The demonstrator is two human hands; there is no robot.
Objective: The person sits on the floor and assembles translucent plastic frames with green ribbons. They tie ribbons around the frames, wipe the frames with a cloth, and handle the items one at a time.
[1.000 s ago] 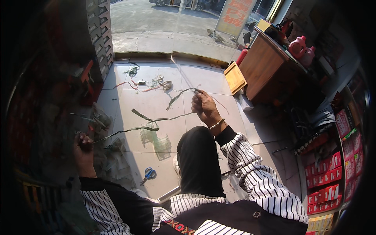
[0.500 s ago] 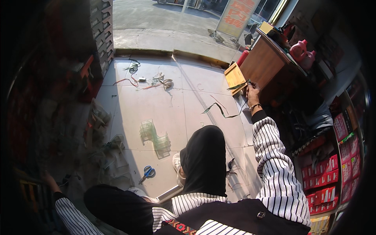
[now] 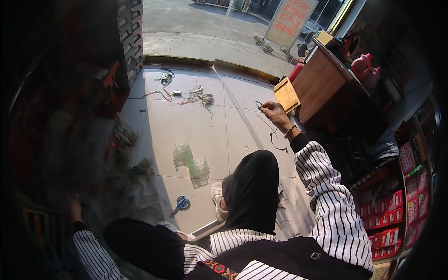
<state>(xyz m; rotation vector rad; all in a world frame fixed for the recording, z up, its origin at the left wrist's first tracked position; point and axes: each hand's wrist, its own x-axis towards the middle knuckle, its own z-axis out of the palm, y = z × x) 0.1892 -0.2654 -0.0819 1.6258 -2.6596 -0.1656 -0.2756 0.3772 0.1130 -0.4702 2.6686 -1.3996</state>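
**One Hand Keeps the Strip**

A dark green strip (image 3: 258,102) hangs above the sunlit floor tiles (image 3: 186,126) this moment, pinched between the closed thumb and fingers of the right hand (image 3: 276,115). A second ago it was stretched between both hands; now only the right has it, and that hand has swung back from in front of the wooden board (image 3: 286,95) to a spot just left of it. For the handling, the change appears to mean a slack strip under one hand's control, no longer drawn taut by two.

The left hand (image 3: 74,207) sits low in the shadow at far left, well apart from the strip (too dark and blurred to tell whether its fingers are together or apart).

The strip has no straight line to follow. Its short end curls past the fingertips, pointing up and left, away from the wearer. A crooked dark tail, seemingly the same strip, shows below the wrist and bends toward the lower right, so the long axis runs roughly from upper left to lower right. Scissors (image 3: 183,202) and a clear rack (image 3: 191,165) lie on the tiles between the hands.
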